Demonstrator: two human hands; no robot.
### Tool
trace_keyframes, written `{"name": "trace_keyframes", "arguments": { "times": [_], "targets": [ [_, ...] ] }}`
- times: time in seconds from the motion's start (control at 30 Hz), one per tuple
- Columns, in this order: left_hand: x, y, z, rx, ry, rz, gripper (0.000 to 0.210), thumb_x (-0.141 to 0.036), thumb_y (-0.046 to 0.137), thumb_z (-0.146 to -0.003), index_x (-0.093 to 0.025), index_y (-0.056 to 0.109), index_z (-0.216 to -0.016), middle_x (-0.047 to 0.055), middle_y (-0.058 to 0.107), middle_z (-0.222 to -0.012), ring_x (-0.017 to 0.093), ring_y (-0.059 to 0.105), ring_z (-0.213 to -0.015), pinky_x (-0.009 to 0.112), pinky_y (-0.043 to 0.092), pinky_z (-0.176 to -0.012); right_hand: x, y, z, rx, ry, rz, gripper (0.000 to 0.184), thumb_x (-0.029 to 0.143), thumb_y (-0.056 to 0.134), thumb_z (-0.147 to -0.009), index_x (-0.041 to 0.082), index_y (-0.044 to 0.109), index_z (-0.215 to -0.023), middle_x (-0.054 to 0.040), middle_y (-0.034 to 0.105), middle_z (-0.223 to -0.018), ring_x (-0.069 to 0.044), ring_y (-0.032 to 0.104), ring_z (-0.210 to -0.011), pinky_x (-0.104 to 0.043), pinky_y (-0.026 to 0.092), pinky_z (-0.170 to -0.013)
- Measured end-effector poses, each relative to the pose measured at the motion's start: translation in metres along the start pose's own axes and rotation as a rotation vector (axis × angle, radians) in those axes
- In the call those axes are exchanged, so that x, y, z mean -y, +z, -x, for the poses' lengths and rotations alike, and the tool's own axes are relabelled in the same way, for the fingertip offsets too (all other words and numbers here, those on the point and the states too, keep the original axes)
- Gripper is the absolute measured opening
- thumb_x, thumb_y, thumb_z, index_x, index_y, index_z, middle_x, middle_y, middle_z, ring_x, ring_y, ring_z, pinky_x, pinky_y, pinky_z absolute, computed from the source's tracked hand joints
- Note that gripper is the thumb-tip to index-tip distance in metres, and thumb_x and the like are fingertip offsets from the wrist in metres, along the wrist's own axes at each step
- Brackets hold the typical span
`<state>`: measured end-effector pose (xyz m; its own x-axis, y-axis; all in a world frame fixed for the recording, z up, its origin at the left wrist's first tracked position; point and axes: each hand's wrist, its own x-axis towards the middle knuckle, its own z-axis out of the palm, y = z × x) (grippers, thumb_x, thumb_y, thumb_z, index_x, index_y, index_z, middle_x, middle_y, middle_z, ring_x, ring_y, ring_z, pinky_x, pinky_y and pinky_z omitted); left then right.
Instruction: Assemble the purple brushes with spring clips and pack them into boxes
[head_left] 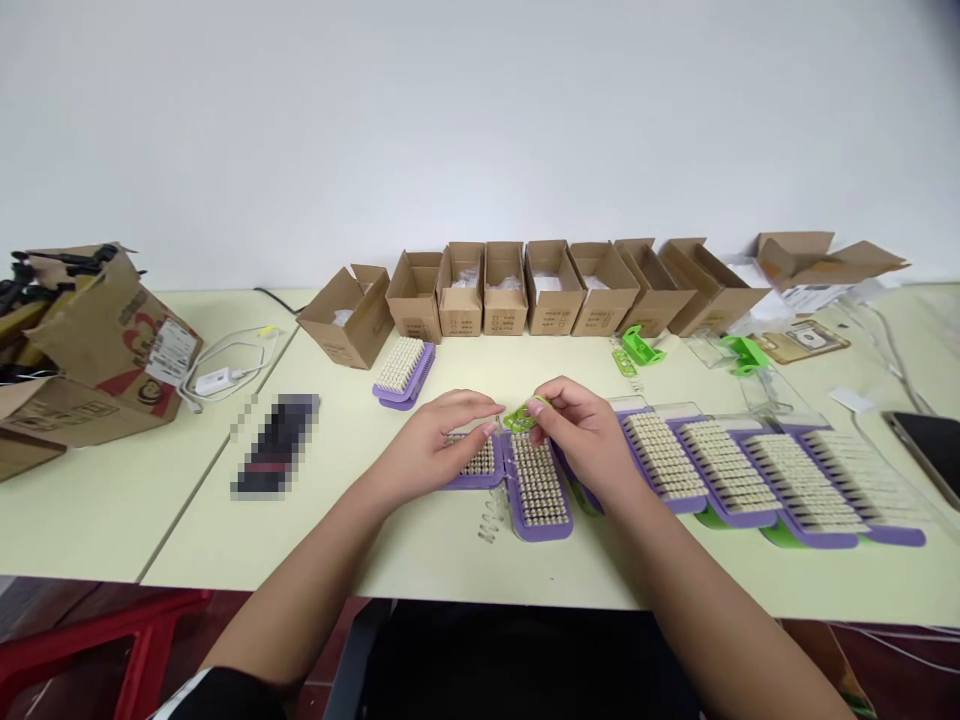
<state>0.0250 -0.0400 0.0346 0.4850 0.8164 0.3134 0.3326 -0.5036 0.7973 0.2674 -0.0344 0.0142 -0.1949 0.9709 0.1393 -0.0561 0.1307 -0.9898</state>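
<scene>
Both forearms reach in from the near edge. Under my hands lies a purple brush (537,490), bristles up, long axis running away from me. My left hand (435,440) and right hand (589,435) meet just beyond it, fingertips pinching a small green tag (519,417) between them. Farther back stands a row of open boxes (504,290).

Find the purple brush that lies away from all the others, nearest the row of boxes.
The brush left of the hands, just before the boxes; it lies alone, bristles up.
</scene>
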Motion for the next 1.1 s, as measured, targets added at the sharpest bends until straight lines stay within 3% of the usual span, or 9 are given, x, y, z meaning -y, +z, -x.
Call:
{"name": "trace_keyframes", "arguments": {
  "times": [0.1, 0.17, 0.23, 0.33, 0.47, 0.63, 0.87, 0.97, 1.1],
  "targets": [
    [0.002, -0.025, 0.019, 0.167, -0.097, -0.205, 0.053, -0.047, 0.074, -0.101, -0.033, 0.067, -0.151, 0.009, 0.065, -0.153, 0.031, 0.060, -0.143, 0.047, 0.048, -0.122, -0.001, -0.004, -0.005, -0.164, 0.043, -0.137, 0.028, 0.046, 0.079, -0.095, 0.025, 0.062, -0.091, 0.0029, 0.068, -0.072, -0.016, 0.065, -0.060, -0.031, 0.055, -0.060],
    [0.009, -0.034, 0.036, 0.257, -0.166, -0.321, 0.079, -0.053, 0.084, -0.089, -0.035, 0.056, -0.161, 0.010, 0.058, -0.162, 0.037, 0.054, -0.151, 0.048, 0.048, -0.121, -0.001, -0.006, -0.008, -0.274, 0.081, -0.223, 0.029, 0.045, 0.079, -0.092, 0.025, 0.058, -0.089, 0.0003, 0.074, -0.083, -0.017, 0.070, -0.063, -0.031, 0.059, -0.060],
    [0.019, -0.038, 0.051, 0.281, -0.225, -0.398, 0.086, -0.051, 0.086, -0.086, -0.034, 0.052, -0.164, 0.011, 0.058, -0.162, 0.039, 0.056, -0.149, 0.049, 0.052, -0.117, 0.000, -0.007, -0.010, -0.350, 0.109, -0.279, 0.031, 0.043, 0.077, -0.089, 0.024, 0.052, -0.086, -0.0037, 0.080, -0.098, -0.018, 0.075, -0.067, -0.032, 0.061, -0.060],
    [0.033, -0.041, 0.069, 0.231, -0.276, -0.397, 0.071, -0.044, 0.082, -0.091, -0.031, 0.059, -0.157, 0.011, 0.064, -0.155, 0.037, 0.063, -0.140, 0.051, 0.053, -0.116, 0.002, -0.009, -0.010, -0.389, 0.130, -0.316, 0.034, 0.040, 0.077, -0.085, 0.024, 0.047, -0.084, -0.0081, 0.083, -0.109, -0.021, 0.079, -0.070, -0.029, 0.059, -0.053],
    [0.043, -0.046, 0.081, 0.014, -0.348, -0.156, 0.074, -0.047, 0.086, -0.087, -0.027, 0.060, -0.154, 0.014, 0.062, -0.157, 0.037, 0.061, -0.143, 0.054, 0.052, -0.119, 0.002, -0.014, -0.010, -0.422, 0.106, -0.327, 0.030, 0.039, 0.077, -0.083, 0.024, 0.050, -0.086, -0.0078, 0.084, -0.096, -0.021, 0.077, -0.063, -0.024, 0.049, -0.043],
    [0.041, -0.035, 0.064, -0.129, -0.314, 0.215, 0.081, -0.039, 0.091, -0.084, -0.026, 0.057, -0.156, 0.016, 0.057, -0.161, 0.035, 0.057, -0.147, 0.050, 0.053, -0.118, -0.001, -0.022, -0.014, -0.477, 0.055, -0.385, 0.029, 0.037, 0.081, -0.081, 0.024, 0.060, -0.096, -0.0046, 0.083, -0.086, -0.020, 0.078, -0.065, -0.022, 0.051, -0.046],
    [0.040, -0.009, 0.015, -0.059, -0.230, 0.566, 0.071, -0.047, 0.083, -0.092, -0.027, 0.056, -0.154, 0.015, 0.068, -0.144, 0.028, 0.074, -0.116, 0.039, 0.065, -0.091, -0.003, -0.027, -0.018, -0.433, 0.093, -0.482, 0.033, 0.041, 0.088, -0.079, 0.023, 0.068, -0.099, -0.0045, 0.084, -0.096, -0.019, 0.080, -0.086, -0.023, 0.060, -0.062],
    [0.039, -0.010, 0.016, -0.129, -0.267, 0.406, 0.073, -0.050, 0.084, -0.090, -0.025, 0.056, -0.153, 0.014, 0.069, -0.143, 0.028, 0.073, -0.116, 0.037, 0.064, -0.090, -0.006, -0.029, -0.019, -0.507, 0.062, -0.414, 0.030, 0.039, 0.086, -0.080, 0.021, 0.070, -0.096, -0.0042, 0.083, -0.090, -0.014, 0.071, -0.072, -0.019, 0.050, -0.053],
    [0.029, -0.016, 0.041, -0.163, -0.392, -0.157, 0.077, -0.059, 0.079, -0.090, -0.025, 0.057, -0.155, 0.015, 0.063, -0.156, 0.037, 0.067, -0.132, 0.045, 0.061, -0.099, -0.008, -0.029, -0.019, -0.561, -0.019, -0.257, 0.023, 0.036, 0.083, -0.083, 0.020, 0.072, -0.096, -0.0015, 0.079, -0.084, -0.010, 0.058, -0.061, -0.018, 0.040, -0.047]
  ]
}}
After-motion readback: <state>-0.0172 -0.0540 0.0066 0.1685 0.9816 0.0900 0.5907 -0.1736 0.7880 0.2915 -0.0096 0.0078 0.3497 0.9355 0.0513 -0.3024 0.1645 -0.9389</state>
